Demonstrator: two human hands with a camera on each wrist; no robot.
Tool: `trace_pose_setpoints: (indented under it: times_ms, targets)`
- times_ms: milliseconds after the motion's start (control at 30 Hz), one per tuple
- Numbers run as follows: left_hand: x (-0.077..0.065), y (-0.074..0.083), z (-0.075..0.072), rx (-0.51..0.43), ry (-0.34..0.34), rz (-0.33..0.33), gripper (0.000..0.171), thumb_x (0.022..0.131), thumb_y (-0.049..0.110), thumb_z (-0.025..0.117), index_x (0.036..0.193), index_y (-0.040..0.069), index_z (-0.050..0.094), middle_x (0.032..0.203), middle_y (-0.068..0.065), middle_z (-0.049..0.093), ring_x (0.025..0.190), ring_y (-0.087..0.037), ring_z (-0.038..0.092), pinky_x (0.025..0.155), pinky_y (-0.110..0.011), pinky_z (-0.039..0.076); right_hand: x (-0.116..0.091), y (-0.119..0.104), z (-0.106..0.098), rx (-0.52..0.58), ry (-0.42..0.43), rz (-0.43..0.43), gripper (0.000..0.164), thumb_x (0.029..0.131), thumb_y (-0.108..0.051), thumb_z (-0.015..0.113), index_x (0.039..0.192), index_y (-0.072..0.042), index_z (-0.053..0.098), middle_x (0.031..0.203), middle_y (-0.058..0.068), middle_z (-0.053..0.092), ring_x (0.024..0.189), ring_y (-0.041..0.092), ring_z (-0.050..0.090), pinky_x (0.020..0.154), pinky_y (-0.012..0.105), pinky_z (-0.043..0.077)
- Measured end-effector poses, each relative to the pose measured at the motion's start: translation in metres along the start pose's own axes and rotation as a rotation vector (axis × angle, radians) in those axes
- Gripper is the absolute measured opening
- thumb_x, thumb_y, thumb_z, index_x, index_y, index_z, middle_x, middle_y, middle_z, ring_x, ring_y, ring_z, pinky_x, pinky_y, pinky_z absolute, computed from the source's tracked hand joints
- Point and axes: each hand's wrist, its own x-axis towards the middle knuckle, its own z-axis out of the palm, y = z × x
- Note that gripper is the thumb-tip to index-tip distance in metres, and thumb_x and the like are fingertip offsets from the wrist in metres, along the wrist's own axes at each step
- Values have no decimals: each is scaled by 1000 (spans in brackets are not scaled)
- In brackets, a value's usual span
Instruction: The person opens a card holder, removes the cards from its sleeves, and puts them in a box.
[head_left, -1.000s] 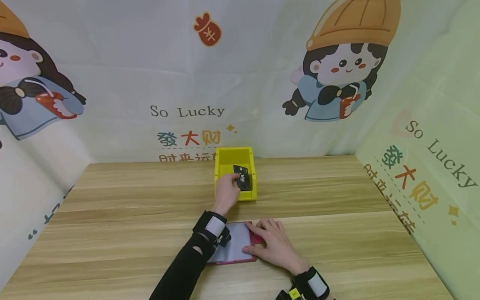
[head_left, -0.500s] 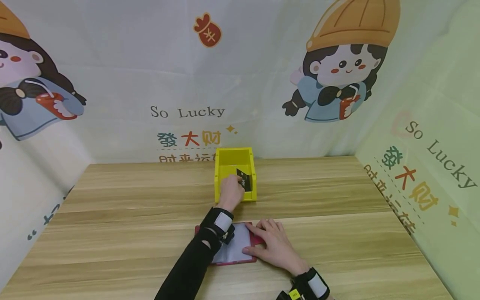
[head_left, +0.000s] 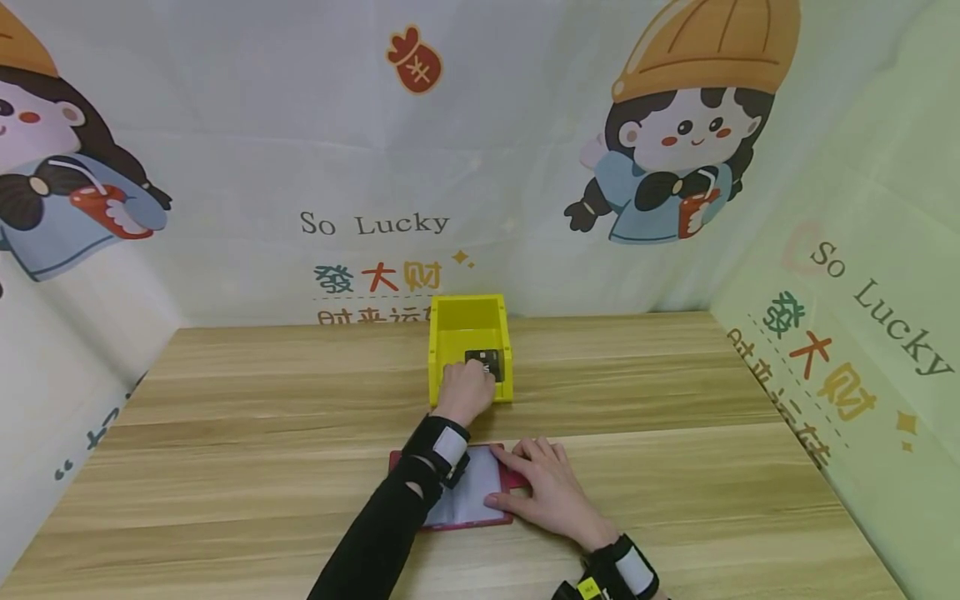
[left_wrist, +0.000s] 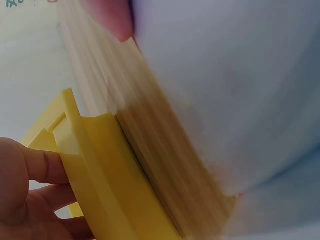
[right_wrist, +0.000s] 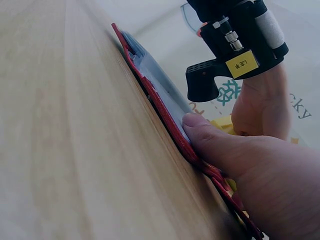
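Note:
My left hand (head_left: 467, 392) reaches over the front wall of a yellow bin (head_left: 433, 354), its fingers at a black card (head_left: 487, 360) lying low inside. In the left wrist view the bent fingers (left_wrist: 50, 167) pass behind the bin's wall (left_wrist: 107, 175), which hides their tips and the card; a grip on it cannot be made out. A red-covered booklet with pale, clear-looking pages (head_left: 480, 492) lies spread on the table, partly under my left wrist. My right hand (head_left: 551, 492) rests on its right side. Its thumb (left_wrist: 112, 17) presses the page in the right wrist view.
The bin stands at the back of the wooden table (head_left: 300, 375), against a printed white backdrop (head_left: 510, 167). A green-tinted printed sheet (head_left: 862, 275) borders the right side. Both wrists wear black straps with cameras; the left strap (head_left: 438, 446) hangs over the booklet.
The black card has gone from tilted up to lying flatter in the bin. My left hand has shifted slightly right and toward the front wall. The right hand stays put.

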Motion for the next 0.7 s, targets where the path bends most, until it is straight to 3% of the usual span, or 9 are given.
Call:
trace_pose_setpoints:
  times_ms: [133,367,567,700]
  targets:
    - [-1,1,0,35,-5,10,37,100,15,52,71,-2,68,78,-19,69,82,-38,66,91,-49,44,0,-1,-1,3,-3,0,64,84,-51,76,138,-19,62,93,-9,45,89,9,33,82,32,21]
    - [-2,3,0,60,-26,4,41,101,16,51,67,1,67,74,-16,66,78,-34,62,93,-49,43,0,-1,-2,12,-8,4,65,84,-51,76,138,-18,62,93,-9,45,89,10,33,83,32,21]
    - [-4,3,3,82,-33,-9,41,102,18,50,70,1,69,81,-18,67,86,-36,63,96,-48,42,1,0,-1,3,-2,-3,64,84,-52,75,138,-19,62,93,-10,46,88,9,33,83,32,22]
    - [-5,2,6,110,-4,20,39,102,18,50,75,0,71,85,-19,70,88,-36,64,95,-48,42,0,0,-1,-3,3,-7,65,84,-52,75,138,-19,62,92,-10,45,88,9,33,82,31,22]
